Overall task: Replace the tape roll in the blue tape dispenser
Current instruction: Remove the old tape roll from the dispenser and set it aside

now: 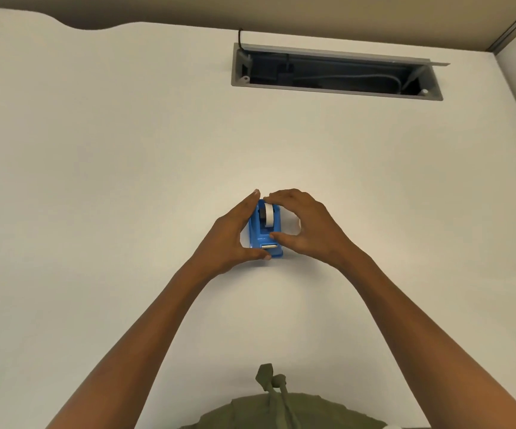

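While the left hand steadies it, the blue dispenser stands on the table.

One blue tape dispenser, one white tape roll, two hands, one cable tray, one desk.

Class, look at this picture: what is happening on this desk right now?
A person is working on a blue tape dispenser standing on a white desk. The left hand cups its left side; the right hand reaches over its right side. A white tape roll sits in the dispenser.
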`<state>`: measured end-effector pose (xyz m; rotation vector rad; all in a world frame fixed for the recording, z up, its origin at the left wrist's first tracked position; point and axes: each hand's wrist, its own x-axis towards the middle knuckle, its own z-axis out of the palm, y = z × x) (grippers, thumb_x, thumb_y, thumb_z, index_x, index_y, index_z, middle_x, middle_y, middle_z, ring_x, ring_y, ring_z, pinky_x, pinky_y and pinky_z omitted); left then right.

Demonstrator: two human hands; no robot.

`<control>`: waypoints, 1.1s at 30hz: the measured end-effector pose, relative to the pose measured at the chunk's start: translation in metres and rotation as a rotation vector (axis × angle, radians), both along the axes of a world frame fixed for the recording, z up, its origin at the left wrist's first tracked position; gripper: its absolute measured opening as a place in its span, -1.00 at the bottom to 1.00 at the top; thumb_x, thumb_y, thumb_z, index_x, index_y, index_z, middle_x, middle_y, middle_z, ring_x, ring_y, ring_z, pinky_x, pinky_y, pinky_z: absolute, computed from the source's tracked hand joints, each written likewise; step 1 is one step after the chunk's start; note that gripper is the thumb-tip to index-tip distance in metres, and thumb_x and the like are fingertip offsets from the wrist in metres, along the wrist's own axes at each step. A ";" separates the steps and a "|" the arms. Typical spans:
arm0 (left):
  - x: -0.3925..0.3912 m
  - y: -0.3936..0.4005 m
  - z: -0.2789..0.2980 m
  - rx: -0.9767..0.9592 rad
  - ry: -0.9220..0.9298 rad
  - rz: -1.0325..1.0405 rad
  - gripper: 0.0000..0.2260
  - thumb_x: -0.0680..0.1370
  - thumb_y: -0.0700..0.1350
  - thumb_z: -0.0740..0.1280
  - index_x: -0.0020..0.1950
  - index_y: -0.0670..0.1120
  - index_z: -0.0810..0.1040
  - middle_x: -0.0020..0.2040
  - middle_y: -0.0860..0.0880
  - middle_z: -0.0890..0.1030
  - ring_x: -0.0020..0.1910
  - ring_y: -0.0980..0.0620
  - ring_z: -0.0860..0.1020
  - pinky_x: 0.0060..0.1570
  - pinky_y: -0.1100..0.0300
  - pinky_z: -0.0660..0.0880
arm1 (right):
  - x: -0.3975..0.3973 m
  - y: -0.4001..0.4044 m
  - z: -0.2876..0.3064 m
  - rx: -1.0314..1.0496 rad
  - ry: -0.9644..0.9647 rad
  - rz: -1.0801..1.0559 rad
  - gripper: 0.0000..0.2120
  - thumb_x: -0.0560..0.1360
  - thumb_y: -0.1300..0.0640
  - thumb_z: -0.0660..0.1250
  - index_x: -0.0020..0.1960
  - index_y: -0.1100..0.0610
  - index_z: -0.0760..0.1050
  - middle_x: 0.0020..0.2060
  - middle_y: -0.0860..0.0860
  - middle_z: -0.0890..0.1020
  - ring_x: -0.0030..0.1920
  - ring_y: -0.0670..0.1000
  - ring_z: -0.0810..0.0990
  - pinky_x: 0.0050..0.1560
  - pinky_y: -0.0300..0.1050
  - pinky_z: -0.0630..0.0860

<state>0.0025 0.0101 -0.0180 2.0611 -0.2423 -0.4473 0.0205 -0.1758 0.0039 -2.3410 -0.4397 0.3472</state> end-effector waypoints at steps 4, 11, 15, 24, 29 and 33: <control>0.000 0.000 -0.001 0.002 0.007 0.009 -0.06 0.28 -0.07 0.56 0.50 0.04 0.06 0.50 0.05 0.23 0.44 0.12 0.26 0.41 0.21 0.23 | 0.003 0.002 0.000 0.032 0.003 -0.009 -0.49 0.38 0.18 0.47 0.30 0.10 0.45 0.22 0.04 0.50 0.22 0.03 0.46 0.20 -0.14 0.41; 0.001 0.001 -0.002 -0.007 0.022 0.018 -0.06 0.27 -0.08 0.57 0.50 0.03 0.08 0.49 0.05 0.25 0.43 0.12 0.28 0.37 0.28 0.23 | 0.009 0.006 0.003 0.133 -0.017 -0.067 -0.61 0.38 0.22 0.47 0.19 0.14 0.52 0.15 0.05 0.55 0.12 -0.01 0.53 0.00 -0.29 0.49; 0.001 0.002 -0.002 -0.025 0.024 0.023 -0.07 0.27 -0.10 0.57 0.50 0.02 0.08 0.49 0.07 0.24 0.41 0.19 0.26 0.33 0.41 0.22 | 0.011 0.007 0.009 0.212 -0.025 -0.123 -0.60 0.38 0.24 0.47 0.20 0.11 0.52 0.14 0.00 0.58 0.10 -0.05 0.56 0.00 -0.26 0.53; 0.000 0.001 -0.003 -0.028 0.023 0.036 -0.08 0.28 -0.06 0.56 0.49 0.06 0.08 0.49 0.09 0.23 0.41 0.19 0.26 0.34 0.34 0.22 | 0.007 0.003 0.026 0.306 -0.001 -0.164 -0.59 0.39 0.26 0.45 0.22 0.08 0.53 0.10 -0.06 0.60 0.07 -0.13 0.57 0.08 -0.31 0.50; -0.002 0.000 -0.001 -0.039 0.027 0.043 -0.09 0.28 -0.08 0.56 0.49 0.06 0.09 0.49 0.10 0.24 0.42 0.17 0.26 0.33 0.35 0.23 | 0.002 0.001 0.034 0.325 -0.007 -0.163 -0.60 0.40 0.26 0.45 0.22 0.11 0.53 0.11 0.00 0.60 0.06 -0.10 0.58 0.12 -0.24 0.53; -0.006 0.000 0.013 -0.086 0.020 0.107 -0.16 0.29 -0.04 0.55 0.45 0.15 0.17 0.40 0.23 0.28 0.38 0.22 0.28 0.31 0.31 0.25 | -0.002 -0.001 0.040 0.377 0.032 -0.177 -0.61 0.42 0.26 0.44 0.22 0.12 0.53 0.09 0.00 0.59 0.05 -0.12 0.60 0.16 -0.16 0.55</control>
